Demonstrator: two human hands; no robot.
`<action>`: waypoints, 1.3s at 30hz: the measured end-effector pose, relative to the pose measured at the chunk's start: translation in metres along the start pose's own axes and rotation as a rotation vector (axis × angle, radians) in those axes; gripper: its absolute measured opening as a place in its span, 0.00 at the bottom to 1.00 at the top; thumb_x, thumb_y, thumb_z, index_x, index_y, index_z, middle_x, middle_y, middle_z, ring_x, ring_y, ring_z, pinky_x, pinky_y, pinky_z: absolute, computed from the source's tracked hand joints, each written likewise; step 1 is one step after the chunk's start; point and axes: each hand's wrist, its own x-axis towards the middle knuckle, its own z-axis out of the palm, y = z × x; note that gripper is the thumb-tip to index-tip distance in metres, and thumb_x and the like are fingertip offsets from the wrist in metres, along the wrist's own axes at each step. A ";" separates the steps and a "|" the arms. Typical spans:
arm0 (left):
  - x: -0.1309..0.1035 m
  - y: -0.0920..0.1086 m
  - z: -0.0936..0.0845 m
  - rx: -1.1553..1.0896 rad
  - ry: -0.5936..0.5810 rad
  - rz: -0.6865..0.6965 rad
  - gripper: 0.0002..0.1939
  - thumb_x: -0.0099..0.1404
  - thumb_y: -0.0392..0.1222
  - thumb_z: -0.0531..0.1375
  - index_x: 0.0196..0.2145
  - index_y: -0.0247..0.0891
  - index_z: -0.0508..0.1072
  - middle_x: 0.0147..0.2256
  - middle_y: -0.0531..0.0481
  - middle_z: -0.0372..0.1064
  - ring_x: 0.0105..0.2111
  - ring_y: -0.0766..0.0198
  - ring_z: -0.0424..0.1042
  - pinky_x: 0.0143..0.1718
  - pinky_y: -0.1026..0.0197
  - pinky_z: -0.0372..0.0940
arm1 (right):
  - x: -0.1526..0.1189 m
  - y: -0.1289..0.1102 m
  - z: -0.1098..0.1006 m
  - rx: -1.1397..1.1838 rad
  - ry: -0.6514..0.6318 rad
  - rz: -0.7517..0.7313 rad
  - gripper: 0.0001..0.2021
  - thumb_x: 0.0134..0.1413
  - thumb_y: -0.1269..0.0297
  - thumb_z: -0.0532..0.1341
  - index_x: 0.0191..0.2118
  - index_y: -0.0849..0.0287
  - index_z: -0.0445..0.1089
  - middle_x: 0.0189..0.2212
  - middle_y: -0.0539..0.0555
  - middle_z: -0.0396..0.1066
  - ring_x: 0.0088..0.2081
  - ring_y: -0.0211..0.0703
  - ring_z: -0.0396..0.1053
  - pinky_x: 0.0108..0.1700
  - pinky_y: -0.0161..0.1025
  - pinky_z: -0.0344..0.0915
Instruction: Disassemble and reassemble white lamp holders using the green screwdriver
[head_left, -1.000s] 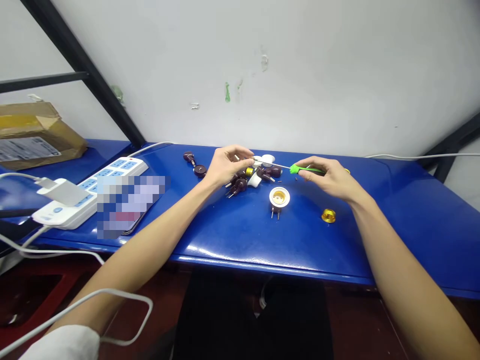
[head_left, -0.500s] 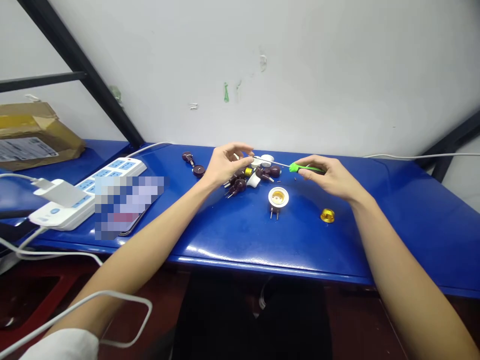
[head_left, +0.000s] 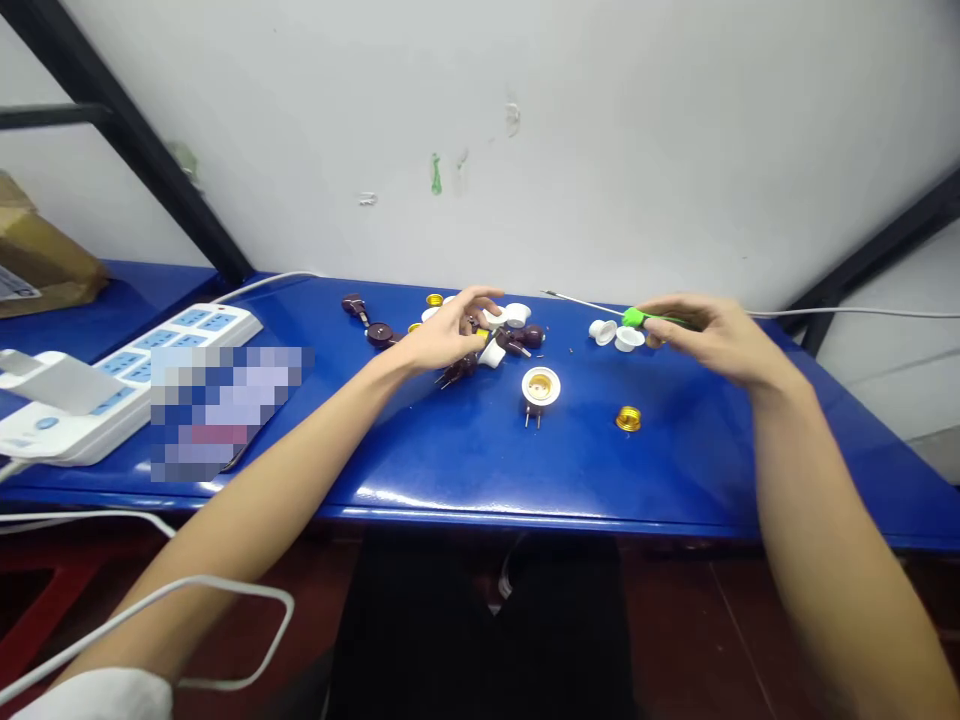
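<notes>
My right hand grips a screwdriver by its green handle, the thin metal shaft pointing left over the back of the table. Behind and below it lie several white plastic rings. My left hand is open, its curved fingers apart over a pile of dark brown plug parts and white rings; whether it touches any is hidden. In front of the pile sits a lamp socket with a white rim, gold inside and two prongs. A loose gold threaded ring lies to its right.
On the left of the blue table are a white power strip with a charger plugged in and a blurred-out phone. A cardboard package is at far left. White cable loops near my left arm.
My right hand has moved right with the screwdriver, whose shaft has come away from my left fingers. White rings beneath my right hand now show. The view has shifted slightly to the right.
</notes>
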 end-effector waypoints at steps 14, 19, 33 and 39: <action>-0.016 0.030 0.039 0.152 -0.410 0.057 0.48 0.56 0.56 0.75 0.70 0.48 0.65 0.72 0.41 0.62 0.70 0.44 0.65 0.69 0.45 0.65 | -0.088 -0.083 -0.099 -0.517 0.093 0.178 0.32 0.50 0.26 0.66 0.47 0.49 0.82 0.42 0.58 0.80 0.38 0.48 0.73 0.37 0.45 0.72; -0.014 0.014 0.053 0.128 -0.330 0.098 0.47 0.58 0.57 0.74 0.70 0.45 0.65 0.70 0.38 0.64 0.68 0.46 0.69 0.68 0.45 0.66 | -0.100 -0.094 -0.084 -0.218 0.108 0.292 0.28 0.51 0.34 0.72 0.49 0.49 0.79 0.38 0.54 0.75 0.35 0.41 0.68 0.34 0.38 0.70; -0.011 0.009 0.055 0.194 -0.309 0.146 0.39 0.61 0.58 0.72 0.65 0.42 0.73 0.64 0.42 0.73 0.66 0.50 0.71 0.67 0.50 0.67 | -0.100 -0.108 -0.058 -0.269 0.310 0.109 0.12 0.57 0.58 0.71 0.45 0.56 0.83 0.23 0.50 0.70 0.26 0.39 0.65 0.31 0.42 0.61; -0.011 0.004 0.057 0.185 -0.287 0.191 0.32 0.62 0.55 0.71 0.60 0.41 0.77 0.58 0.43 0.78 0.58 0.53 0.78 0.61 0.53 0.71 | -0.102 -0.133 -0.042 -0.554 0.189 -0.163 0.08 0.61 0.60 0.67 0.43 0.54 0.82 0.35 0.53 0.79 0.33 0.42 0.74 0.38 0.42 0.69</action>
